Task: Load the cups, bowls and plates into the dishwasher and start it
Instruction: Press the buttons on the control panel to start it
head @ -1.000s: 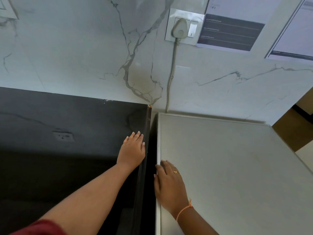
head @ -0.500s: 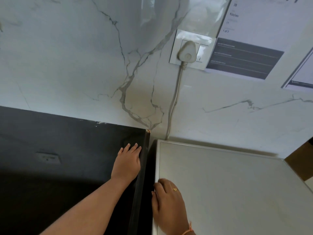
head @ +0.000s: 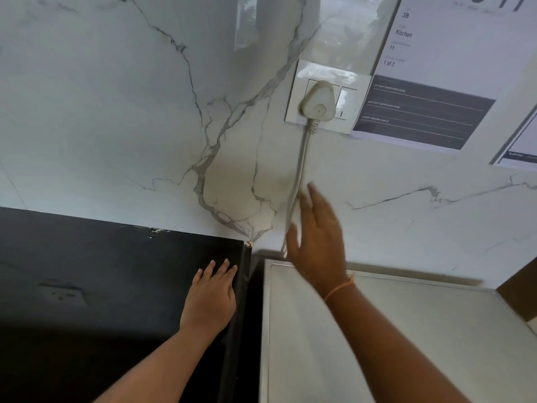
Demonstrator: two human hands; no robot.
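The grey steel top of the dishwasher (head: 406,338) fills the lower right. My left hand (head: 210,298) rests flat, fingers straight, on the black counter (head: 101,271) at its right edge. My right hand (head: 316,237) is raised in front of the marble wall, fingers spread and holding nothing, a little blurred. It hangs below the white plug (head: 318,101) in the wall socket (head: 325,97), close to the white cable (head: 299,170) that runs down behind the machine. No cups, bowls or plates are in view.
A dark gap (head: 252,315) separates the counter from the machine. Printed notices (head: 430,82) are stuck to the marble wall (head: 116,112) right of the socket. A brown surface (head: 520,286) shows at the far right edge.
My right hand has lifted off the machine's top edge and risen toward the cable and socket. The view has tilted upward. My left hand stays on the counter.
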